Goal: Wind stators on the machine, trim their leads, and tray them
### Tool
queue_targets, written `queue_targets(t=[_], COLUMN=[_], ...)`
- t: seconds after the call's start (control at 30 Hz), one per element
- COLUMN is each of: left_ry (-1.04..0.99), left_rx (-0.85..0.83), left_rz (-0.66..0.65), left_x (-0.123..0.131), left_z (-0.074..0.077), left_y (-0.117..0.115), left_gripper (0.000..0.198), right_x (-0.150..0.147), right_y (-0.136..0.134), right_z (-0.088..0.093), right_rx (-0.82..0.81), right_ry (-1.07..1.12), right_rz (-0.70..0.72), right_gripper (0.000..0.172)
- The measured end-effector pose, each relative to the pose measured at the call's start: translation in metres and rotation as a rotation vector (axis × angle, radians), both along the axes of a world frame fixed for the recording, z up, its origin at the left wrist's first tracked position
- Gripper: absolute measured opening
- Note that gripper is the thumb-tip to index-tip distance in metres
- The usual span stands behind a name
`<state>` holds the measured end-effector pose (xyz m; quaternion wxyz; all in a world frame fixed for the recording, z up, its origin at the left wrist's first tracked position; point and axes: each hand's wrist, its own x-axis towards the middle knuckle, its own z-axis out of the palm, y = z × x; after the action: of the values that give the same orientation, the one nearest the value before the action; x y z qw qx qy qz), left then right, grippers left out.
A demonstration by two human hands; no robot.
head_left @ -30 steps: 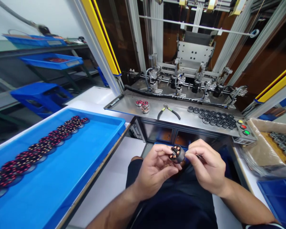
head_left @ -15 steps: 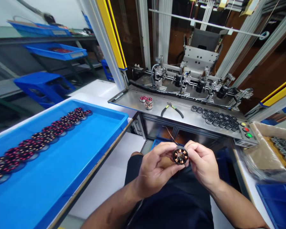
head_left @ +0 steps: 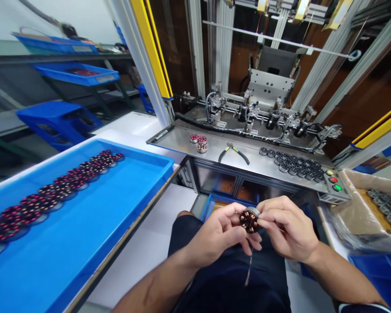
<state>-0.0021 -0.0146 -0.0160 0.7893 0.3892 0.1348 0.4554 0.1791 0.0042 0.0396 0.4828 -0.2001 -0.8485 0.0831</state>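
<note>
Between my two hands, above my lap, is a round motor stator (head_left: 249,221) with copper windings in a dark ring and a grey outer rim. The fingers of my left hand (head_left: 220,234) are closed on its left side. My right hand (head_left: 288,226) pinches its right edge between thumb and fingers. A thin copper wire tail (head_left: 248,271) hangs below the stator. On the metal ledge ahead lie pliers (head_left: 233,152) with black and green handles, their grips spread. Left of them sit several wound stators (head_left: 202,148), some with red windings.
At left a blue tray (head_left: 117,217) carries rows of wound stators (head_left: 61,184). Bare black stators (head_left: 293,163) cluster on the ledge's right, beside a button box (head_left: 334,187). A winding machine (head_left: 263,115) stands behind. A lined carton (head_left: 361,200) of grey parts is at right.
The stator has turned and tilted in my fingers, so its grey rim shows on top. The wire tail that pointed up and away now hangs down toward me. My right hand has shifted slightly right.
</note>
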Motion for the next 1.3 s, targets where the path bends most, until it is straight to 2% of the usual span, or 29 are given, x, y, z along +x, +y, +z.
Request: queue_targets(t=[0.13, 0.3, 0.47, 0.53, 0.73, 0.87, 0.93, 1.0, 1.07, 1.1, 1.13, 1.23, 1.3], left_ry=[0.024, 0.044, 0.024, 0.001, -0.085, -0.178, -0.144, -0.079, -0.047, -0.049, -0.051, -0.041, -0.046], left_rx=[0.049, 0.070, 0.094, 0.114, 0.197, 0.166, 0.088, 0.002, -0.051, -0.059, -0.062, -0.050, -0.049], left_rz=[0.147, 0.169, 0.197, 0.221, 0.350, 0.395, 0.323, 0.053, -0.271, -0.358, -0.373, -0.202, -0.115], left_x=[0.002, 0.000, 0.004, 0.006, 0.000, -0.006, -0.007, -0.005, -0.003, -0.002, -0.001, -0.001, -0.001], left_z=[0.004, 0.007, 0.002, 0.000, 0.006, 0.015, 0.016, 0.013, 0.010, 0.008, 0.007, 0.008, 0.011], left_y=[-0.001, -0.003, -0.005, -0.005, -0.005, 0.002, 0.007, 0.012, 0.015, 0.015, 0.015, 0.012, 0.011], left_gripper=[0.026, 0.023, 0.022, 0.022, 0.050, 0.057, 0.053, 0.055, 0.070, 0.070, 0.065, 0.035, 0.030], right_x=[0.006, 0.016, 0.017, 0.015, 0.006, 0.002, 0.002, 0.002, 0.003, 0.003, 0.004, 0.006, 0.007], right_y=[0.004, 0.006, 0.004, 0.003, 0.000, 0.004, 0.007, 0.009, 0.010, 0.011, 0.011, 0.009, 0.007], right_z=[0.005, 0.013, 0.015, 0.017, 0.026, 0.033, 0.036, 0.038, 0.041, 0.042, 0.042, 0.044, 0.045], right_rx=[-0.055, -0.105, -0.084, -0.102, -0.252, -0.253, -0.213, -0.164, -0.116, -0.094, -0.074, -0.057, -0.072], right_ry=[0.024, -0.022, -0.073, -0.072, -0.042, -0.067, -0.103, -0.143, -0.175, -0.190, -0.201, -0.211, -0.202], right_rz=[0.125, 0.120, 0.099, 0.098, 0.084, 0.134, 0.184, 0.220, 0.222, 0.211, 0.192, 0.123, 0.061], right_gripper=[0.013, 0.024, 0.008, 0.009, 0.008, 0.009, 0.009, 0.009, 0.009, 0.008, 0.008, 0.008, 0.009])
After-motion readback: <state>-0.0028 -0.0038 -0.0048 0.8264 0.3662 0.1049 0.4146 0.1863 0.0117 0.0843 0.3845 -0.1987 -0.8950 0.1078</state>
